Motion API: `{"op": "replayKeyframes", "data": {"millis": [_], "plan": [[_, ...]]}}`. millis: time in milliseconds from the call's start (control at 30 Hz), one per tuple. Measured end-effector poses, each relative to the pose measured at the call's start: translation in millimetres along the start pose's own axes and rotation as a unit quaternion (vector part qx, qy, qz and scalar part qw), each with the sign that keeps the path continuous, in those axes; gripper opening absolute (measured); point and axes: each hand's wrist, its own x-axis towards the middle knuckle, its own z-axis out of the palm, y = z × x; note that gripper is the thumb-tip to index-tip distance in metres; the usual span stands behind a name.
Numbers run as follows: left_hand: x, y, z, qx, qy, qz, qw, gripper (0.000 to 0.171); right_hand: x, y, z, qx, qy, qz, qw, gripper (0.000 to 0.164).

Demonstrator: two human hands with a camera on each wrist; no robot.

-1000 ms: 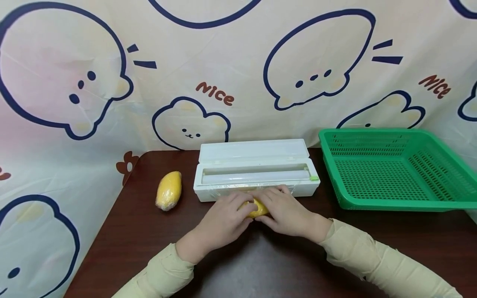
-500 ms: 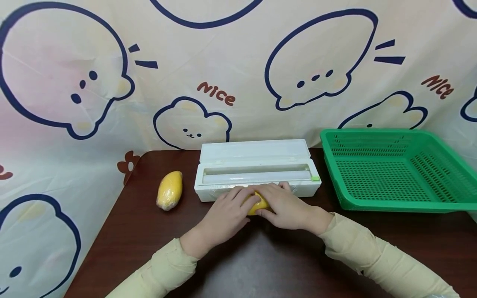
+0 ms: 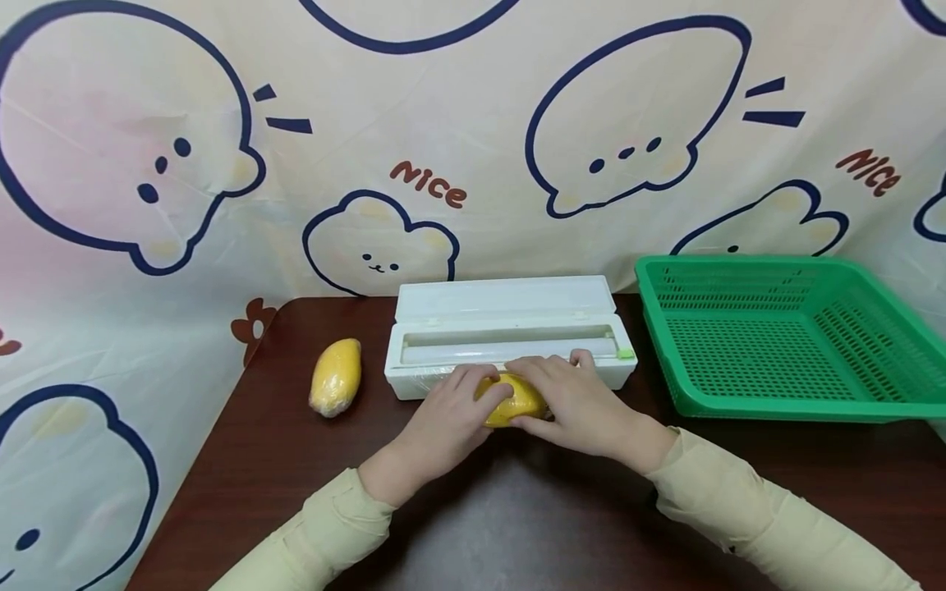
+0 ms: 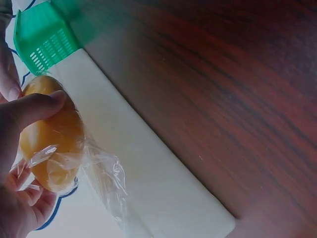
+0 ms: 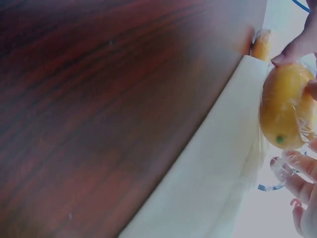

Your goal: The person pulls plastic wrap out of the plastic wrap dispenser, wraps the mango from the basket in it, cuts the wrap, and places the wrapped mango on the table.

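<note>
Between both hands, at the front of the white box, is a yellow mango with clear cling film around part of it. My left hand holds its left end, with the thumb across its side. From the right, my right hand grips it, thumb on the near side. Its fingers lie by the loose, crumpled film. Film stretches from the mango toward the white cling film box, whose lid stands raised behind a roll.
Another mango, wrapped in film, lies to the left of the box. On the right stands a green plastic basket with slotted walls. A patterned cloth hangs behind the dark wooden table.
The right hand has shifted slightly right, its fingers spreading from the left hand. More of the mango shows between the hands. The box, basket and wrapped mango stay put.
</note>
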Motion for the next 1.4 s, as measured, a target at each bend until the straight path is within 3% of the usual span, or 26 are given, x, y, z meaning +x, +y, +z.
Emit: {"op": "replayKeyframes", "data": {"millis": [200,333,400,467,533,600,700,800,1033,1233,1400], "plan": [[-0.6,-0.5,0.2,-0.006,-0.01,-0.01,0.9999,0.06,-11,-2,-17,-0.121,-0.001,0.029,0.992,0.063],[-0.3,-1.1,0.1,-0.013,-0.01,-0.016,0.9997,0.061,-19,-7,-25,-0.163,0.022,0.031,0.986,0.053],[-0.6,-1.8,0.7,-0.019,-0.009,-0.02,0.9996,0.06,-21,-10,-26,-0.144,0.066,-0.015,0.987,0.044],[0.3,-2.9,1.4,-0.024,-0.005,-0.021,0.9995,0.061,-20,-12,-24,-0.115,0.115,-0.093,0.982,0.039],[1.0,-4.2,2.2,-0.023,0.004,-0.022,0.9995,0.063,-18,-14,-19,-0.094,0.134,-0.157,0.974,0.038],[1.5,-5.2,3.1,-0.023,0.015,-0.023,0.9994,0.067,-14,-14,-10,-0.09,0.124,-0.186,0.971,0.045],[2.0,-5.6,3.4,-0.026,0.026,-0.029,0.9989,0.073,-9,-12,6,-0.107,0.088,-0.157,0.978,0.067],[2.6,-5.8,3.9,-0.031,0.022,-0.036,0.9987,0.075,-5,-9,20,-0.134,0.088,-0.141,0.977,0.076],[2.7,-5.0,-0.4,-0.028,0.006,-0.059,0.9978,0.074,10,-7,28,-0.164,0.127,-0.142,0.968,0.064],[2.7,4.3,-7.3,0.058,0.009,-0.038,0.9976,0.073,13,-3,24,-0.123,0.127,-0.133,0.975,0.068],[1.8,-0.6,-2.5,0.095,0.005,-0.042,0.9946,0.074,14,-3,22,-0.084,0.134,-0.113,0.981,0.068]]}}
